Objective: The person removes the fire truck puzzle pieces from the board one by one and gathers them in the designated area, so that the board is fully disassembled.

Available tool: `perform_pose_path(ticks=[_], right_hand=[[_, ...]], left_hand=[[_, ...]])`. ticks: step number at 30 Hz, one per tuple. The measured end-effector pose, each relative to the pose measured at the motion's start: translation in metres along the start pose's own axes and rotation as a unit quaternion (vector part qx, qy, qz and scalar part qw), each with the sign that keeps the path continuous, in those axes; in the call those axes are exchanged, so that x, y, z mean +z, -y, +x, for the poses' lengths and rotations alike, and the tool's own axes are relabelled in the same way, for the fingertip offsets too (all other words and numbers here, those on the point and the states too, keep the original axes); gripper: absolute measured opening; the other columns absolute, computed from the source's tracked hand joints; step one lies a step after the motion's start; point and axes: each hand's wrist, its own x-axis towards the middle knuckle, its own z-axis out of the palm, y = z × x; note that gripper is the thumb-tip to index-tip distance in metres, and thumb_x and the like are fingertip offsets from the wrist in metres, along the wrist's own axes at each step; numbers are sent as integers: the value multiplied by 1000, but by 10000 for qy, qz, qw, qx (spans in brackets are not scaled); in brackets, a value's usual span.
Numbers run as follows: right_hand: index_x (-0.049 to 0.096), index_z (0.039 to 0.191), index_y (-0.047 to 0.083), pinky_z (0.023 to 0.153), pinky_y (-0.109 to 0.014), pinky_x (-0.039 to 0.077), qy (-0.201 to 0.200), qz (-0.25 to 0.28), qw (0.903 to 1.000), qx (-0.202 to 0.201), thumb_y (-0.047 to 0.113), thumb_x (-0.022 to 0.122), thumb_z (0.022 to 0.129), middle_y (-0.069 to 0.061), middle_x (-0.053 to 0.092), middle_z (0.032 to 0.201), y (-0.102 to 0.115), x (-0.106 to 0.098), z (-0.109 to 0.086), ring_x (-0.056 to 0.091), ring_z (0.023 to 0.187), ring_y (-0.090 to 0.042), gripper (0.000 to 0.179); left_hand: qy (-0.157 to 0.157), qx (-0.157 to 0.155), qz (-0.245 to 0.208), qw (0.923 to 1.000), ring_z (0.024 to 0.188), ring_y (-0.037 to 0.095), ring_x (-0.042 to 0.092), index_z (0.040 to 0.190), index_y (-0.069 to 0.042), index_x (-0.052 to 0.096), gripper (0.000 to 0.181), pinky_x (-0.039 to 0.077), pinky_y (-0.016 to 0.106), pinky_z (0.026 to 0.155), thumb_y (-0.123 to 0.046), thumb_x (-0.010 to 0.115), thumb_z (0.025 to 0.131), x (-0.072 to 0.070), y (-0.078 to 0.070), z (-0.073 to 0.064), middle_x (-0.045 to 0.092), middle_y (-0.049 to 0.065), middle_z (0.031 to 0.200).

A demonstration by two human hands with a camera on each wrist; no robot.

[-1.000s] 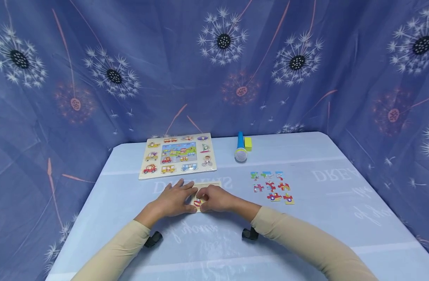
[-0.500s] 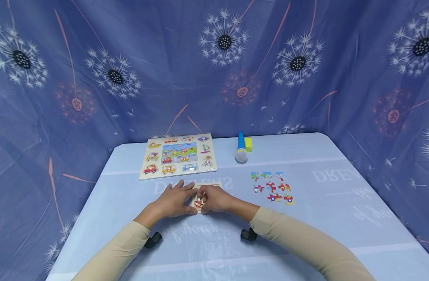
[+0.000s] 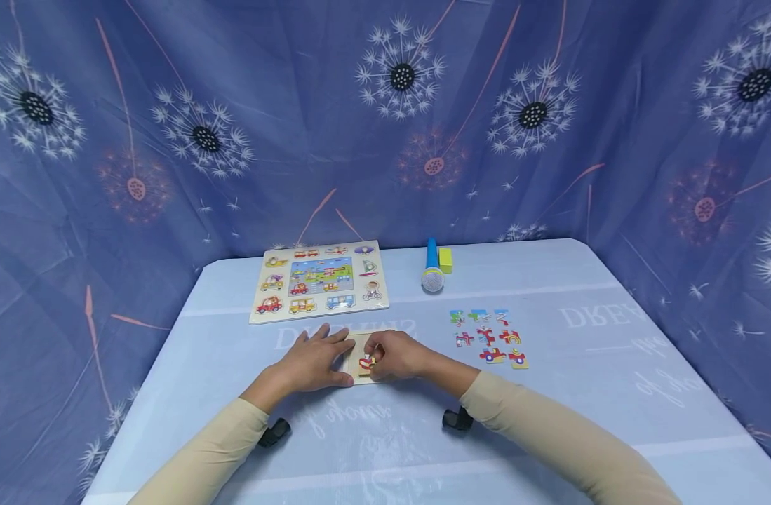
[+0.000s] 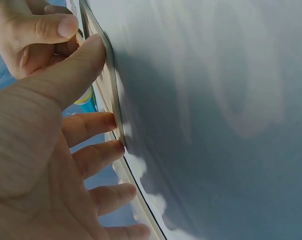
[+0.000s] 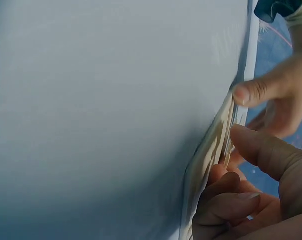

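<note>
A small pale wooden puzzle tray lies on the table in the head view, between both hands. My left hand has its fingers spread along the tray's left side; in the left wrist view its thumb and fingertips touch the rim. My right hand pinches a puzzle piece with a red picture over the tray. Whether the piece touches the tray floor I cannot tell. In the right wrist view the tray is edge-on and curled fingers hide much of it.
Several loose puzzle pieces lie in rows to the right. A large vehicle puzzle board is at the back left. Behind the loose pieces lie a blue toy microphone and a yellow block. A patterned curtain hangs behind the table.
The right hand has shifted slightly right with the puzzle piece, uncovering more of the tray. The left hand has stayed in place.
</note>
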Motion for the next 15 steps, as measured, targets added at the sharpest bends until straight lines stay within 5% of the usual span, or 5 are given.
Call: perform_pose_path(ticks=[15], right_hand=[[65, 112, 7, 68, -29, 44, -130, 727, 9971, 186, 5, 81, 82, -4, 58, 91, -59, -63, -48, 53, 82, -18, 34]], left_hand=[[65, 59, 98, 9999, 151, 47, 25, 149, -14, 55, 78, 21, 76, 112, -53, 77, 86, -3, -3, -1, 42, 9, 161]])
